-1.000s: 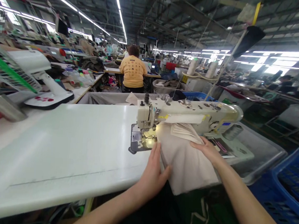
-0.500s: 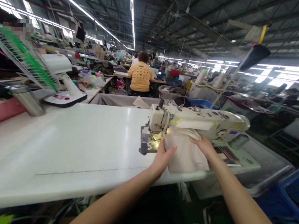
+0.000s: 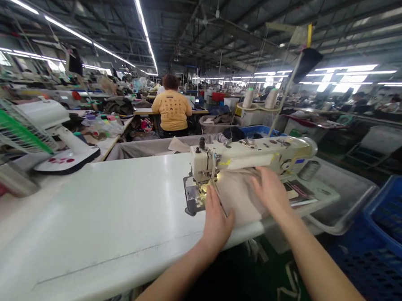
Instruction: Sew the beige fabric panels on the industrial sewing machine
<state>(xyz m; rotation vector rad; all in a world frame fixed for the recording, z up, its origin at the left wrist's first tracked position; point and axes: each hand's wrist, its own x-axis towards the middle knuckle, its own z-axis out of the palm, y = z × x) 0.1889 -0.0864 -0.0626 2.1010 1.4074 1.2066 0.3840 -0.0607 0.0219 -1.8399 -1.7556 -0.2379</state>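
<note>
L hand [image 3: 218, 223] fingers straight, thumb spread, on cloth [image 3: 237, 197] edge; R hand [image 3: 273, 190] on cloth, grip can't tell. Prob. lining up at m/c [image 3: 251, 148]; next needs edge straight.

Bare left hand [image 3: 218, 219], bare right hand [image 3: 272, 189], slender uncovered forearms [image 3: 320, 253]

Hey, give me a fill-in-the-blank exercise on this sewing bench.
The right hand touches the cloth; nearer the lit plate is the ____.
Behind the machine stand ____ pale thread cones.
The person ahead wears a ____ shirt.
The basket at far right is ____.
Missing words: left hand; two; yellow; blue.
</note>
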